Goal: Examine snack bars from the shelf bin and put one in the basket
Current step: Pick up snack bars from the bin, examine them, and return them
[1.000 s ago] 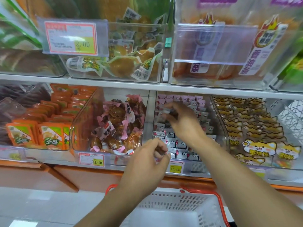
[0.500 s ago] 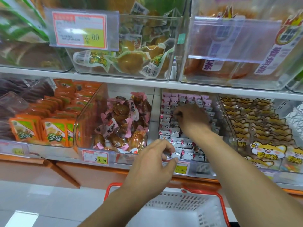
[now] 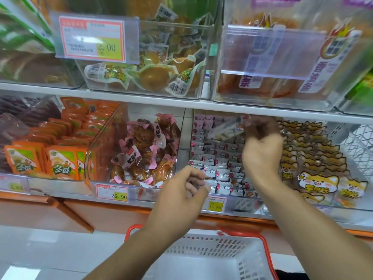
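A clear shelf bin (image 3: 186, 138) on the lower shelf holds several small white and pink wrapped snack bars (image 3: 219, 165). My right hand (image 3: 262, 150) is raised over the bin and grips one long wrapped bar (image 3: 227, 129), which is blurred and points to the left. At the bin's front edge, my left hand (image 3: 181, 193) has curled fingers that pinch a small wrapped snack (image 3: 206, 178), mostly hidden by the fingers. The white basket (image 3: 201, 249) with orange handles sits below both arms.
Left of the snack bin is a bin of pink-wrapped brown snacks (image 3: 145, 148), then orange packets (image 3: 60, 150). Cartoon-fox packs (image 3: 314, 158) fill the bin on the right. The upper shelf (image 3: 141, 98) overhangs close above my right hand. Price tags (image 3: 112, 194) line the shelf front.
My right hand has lifted out of the bin with a long bar in its fingers. The left hand has stayed at the bin's front edge. The view has moved closer.
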`<state>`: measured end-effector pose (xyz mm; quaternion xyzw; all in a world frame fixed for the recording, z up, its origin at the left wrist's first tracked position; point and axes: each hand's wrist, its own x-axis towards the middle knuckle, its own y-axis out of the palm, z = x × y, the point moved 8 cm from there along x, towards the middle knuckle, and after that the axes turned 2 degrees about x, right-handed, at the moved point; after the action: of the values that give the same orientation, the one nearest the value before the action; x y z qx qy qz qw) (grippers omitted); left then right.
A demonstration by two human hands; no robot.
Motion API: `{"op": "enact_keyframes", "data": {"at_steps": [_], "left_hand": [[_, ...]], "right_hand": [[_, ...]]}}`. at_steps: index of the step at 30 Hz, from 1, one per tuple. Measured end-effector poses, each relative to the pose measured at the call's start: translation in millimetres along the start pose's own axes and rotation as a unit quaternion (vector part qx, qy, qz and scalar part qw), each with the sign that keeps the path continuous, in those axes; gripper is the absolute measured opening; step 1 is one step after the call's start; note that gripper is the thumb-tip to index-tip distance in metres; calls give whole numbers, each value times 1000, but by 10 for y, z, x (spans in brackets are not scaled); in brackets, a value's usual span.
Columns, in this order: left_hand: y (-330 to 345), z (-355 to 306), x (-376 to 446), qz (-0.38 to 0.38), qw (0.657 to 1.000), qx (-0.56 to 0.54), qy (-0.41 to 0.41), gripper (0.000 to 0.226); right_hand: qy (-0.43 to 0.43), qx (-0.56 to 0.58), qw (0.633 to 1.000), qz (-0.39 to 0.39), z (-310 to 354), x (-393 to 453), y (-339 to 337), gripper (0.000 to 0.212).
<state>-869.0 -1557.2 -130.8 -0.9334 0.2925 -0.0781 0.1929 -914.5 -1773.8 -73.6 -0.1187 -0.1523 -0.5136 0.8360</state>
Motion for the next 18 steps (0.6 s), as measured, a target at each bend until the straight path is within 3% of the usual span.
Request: {"op": "enact_keyframes", "data": {"at_steps": [5,11,18], "left_hand": [[-89,15,13,-42,985,-157,-55,14],[-148,25,21,-62,968,-230,-86,16],[-244,132,63,-91,955,-259,-111,16]], "right_hand": [[103,97,989,32,-70,-342,-174,9],[293,240,919,113,-217,-643,-74,7],[333,267,888,174,-216,-700,-73,12]]}}
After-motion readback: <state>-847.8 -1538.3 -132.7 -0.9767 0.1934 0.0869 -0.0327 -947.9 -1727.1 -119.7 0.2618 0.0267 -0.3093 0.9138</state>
